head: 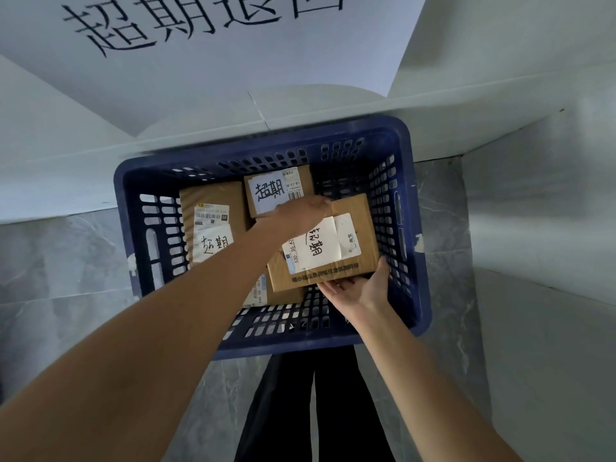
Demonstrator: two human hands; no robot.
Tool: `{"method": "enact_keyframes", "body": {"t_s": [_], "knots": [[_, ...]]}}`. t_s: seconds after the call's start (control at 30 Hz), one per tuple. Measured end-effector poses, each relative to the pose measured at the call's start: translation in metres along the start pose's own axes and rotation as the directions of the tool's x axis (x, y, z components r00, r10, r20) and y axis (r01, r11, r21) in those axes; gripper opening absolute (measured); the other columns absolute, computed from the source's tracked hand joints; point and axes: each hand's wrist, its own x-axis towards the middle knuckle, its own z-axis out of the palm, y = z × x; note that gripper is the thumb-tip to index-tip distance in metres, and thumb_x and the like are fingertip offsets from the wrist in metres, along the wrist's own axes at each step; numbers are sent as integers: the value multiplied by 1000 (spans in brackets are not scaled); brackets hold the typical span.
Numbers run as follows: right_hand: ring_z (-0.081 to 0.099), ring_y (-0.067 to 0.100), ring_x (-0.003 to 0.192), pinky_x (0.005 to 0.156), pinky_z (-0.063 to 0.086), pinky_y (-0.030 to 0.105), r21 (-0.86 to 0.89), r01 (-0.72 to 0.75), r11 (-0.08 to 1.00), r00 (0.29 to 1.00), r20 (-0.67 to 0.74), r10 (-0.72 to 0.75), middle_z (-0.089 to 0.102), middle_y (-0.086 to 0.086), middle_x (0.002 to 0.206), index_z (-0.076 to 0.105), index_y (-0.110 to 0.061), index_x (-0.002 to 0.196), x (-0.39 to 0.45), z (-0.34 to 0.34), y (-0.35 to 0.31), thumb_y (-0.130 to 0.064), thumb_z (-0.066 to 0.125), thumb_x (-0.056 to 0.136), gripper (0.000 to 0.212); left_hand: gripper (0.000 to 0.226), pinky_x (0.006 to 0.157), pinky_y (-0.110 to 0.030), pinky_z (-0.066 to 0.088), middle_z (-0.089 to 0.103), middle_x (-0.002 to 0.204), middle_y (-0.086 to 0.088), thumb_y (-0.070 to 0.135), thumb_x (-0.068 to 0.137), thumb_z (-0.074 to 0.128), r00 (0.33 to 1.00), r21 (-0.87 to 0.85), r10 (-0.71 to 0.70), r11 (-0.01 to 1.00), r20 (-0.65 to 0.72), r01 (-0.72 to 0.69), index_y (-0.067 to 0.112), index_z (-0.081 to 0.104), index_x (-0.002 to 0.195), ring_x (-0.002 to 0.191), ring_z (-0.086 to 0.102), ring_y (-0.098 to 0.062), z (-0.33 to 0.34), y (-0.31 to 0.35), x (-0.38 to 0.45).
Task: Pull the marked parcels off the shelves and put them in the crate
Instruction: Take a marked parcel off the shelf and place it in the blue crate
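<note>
A blue slotted crate (140, 208) stands on the floor below me. Inside lie a brown parcel (213, 198) at the left with a handwritten white label, a second brown parcel (301, 176) at the back, and another one (263, 293) mostly hidden near the front. Over the right half I hold a brown cardboard box (353, 208) with a handwritten white slip. My left hand (300, 213) grips its far left corner from above. My right hand (361, 286) holds its near right corner, fingers under the box and thumb up the side.
The crate sits against a white wall that bears a big sheet with handwritten black characters (200, 25). A white panel (540, 228) rises at the right. Grey marble floor tiles (60, 278) surround the crate. My dark trouser legs (313, 411) stand just in front of it.
</note>
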Motion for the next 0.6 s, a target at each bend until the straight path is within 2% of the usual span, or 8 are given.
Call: {"method": "enact_keyframes", "body": {"t_s": [0.1, 0.2, 0.23, 0.3, 0.37, 0.47, 0.53, 0.6], "knots": [[49, 39, 128, 110, 38, 56, -159, 48, 986, 999, 17, -45, 52, 22, 135, 50, -9, 138, -11, 7, 10, -79, 42, 84, 89, 53, 111, -43, 31, 46, 145, 1, 60, 96, 18, 989, -150, -71, 987, -133, 50, 42, 40, 140, 132, 43, -28, -3, -22, -32], [52, 33, 125, 108, 37, 54, -388, 134, 912, 991, 77, -112, 60, 15, 125, 58, -13, 130, -15, 21, 20, -81, 34, 85, 86, 61, 101, -48, 43, 60, 129, -6, 66, 93, 17, 943, -396, -218, 912, -252, 105, 33, 47, 135, 115, 56, -29, -6, -53, -68], [55, 30, 121, 107, 38, 52, -466, 157, 871, 987, 104, -122, 64, 11, 121, 63, -15, 124, -17, 29, 24, -81, 31, 85, 83, 62, 101, -49, 43, 60, 127, -6, 65, 94, 20, 911, -528, -307, 840, -276, 123, 28, 48, 136, 115, 56, -29, -7, -65, -79], [60, 23, 110, 101, 42, 49, -588, 182, 788, 982, 154, -112, 68, 6, 113, 67, -20, 112, -19, 48, 35, -79, 29, 88, 74, 62, 100, -46, 44, 64, 117, -7, 60, 97, 24, 839, -769, -486, 625, -243, 139, 18, 53, 131, 111, 58, -28, -6, -93, -99], [59, 18, 104, 94, 44, 44, -679, 199, 707, 974, 219, -65, 66, 1, 112, 65, -22, 116, -19, 67, 49, -74, 26, 92, 70, 58, 94, -42, 48, 69, 99, -6, 57, 99, 25, 803, -886, -564, 452, -192, 106, 15, 60, 119, 100, 63, -26, -5, -121, -114], [46, 24, 132, 109, 32, 46, -762, 210, 612, 950, 307, 57, 53, 5, 142, 51, -22, 141, -9, 88, 73, -74, 21, 93, 77, 53, 93, -44, 50, 71, 92, -3, 57, 98, 26, 775, -935, -595, 353, -211, 16, 22, 65, 105, 93, 66, -24, -8, -150, -123], [37, 25, 142, 114, 26, 46, -795, 213, 569, 943, 319, 93, 45, 6, 151, 44, -23, 147, -2, 99, 88, -73, 17, 94, 78, 50, 88, -41, 51, 72, 87, -2, 57, 98, 26, 760, -942, -610, 335, -223, -8, 25, 65, 96, 88, 67, -22, -13, -161, -121], [32, 26, 145, 119, 21, 49, -807, 228, 545, 936, 335, 104, 40, 7, 155, 39, -24, 150, 6, 107, 98, -74, 14, 93, 80, 49, 81, -38, 53, 72, 86, -2, 56, 98, 29, 752, -941, -613, 337, -243, -29, 24, 65, 99, 83, 68, -20, -20, -167, -117]]}}
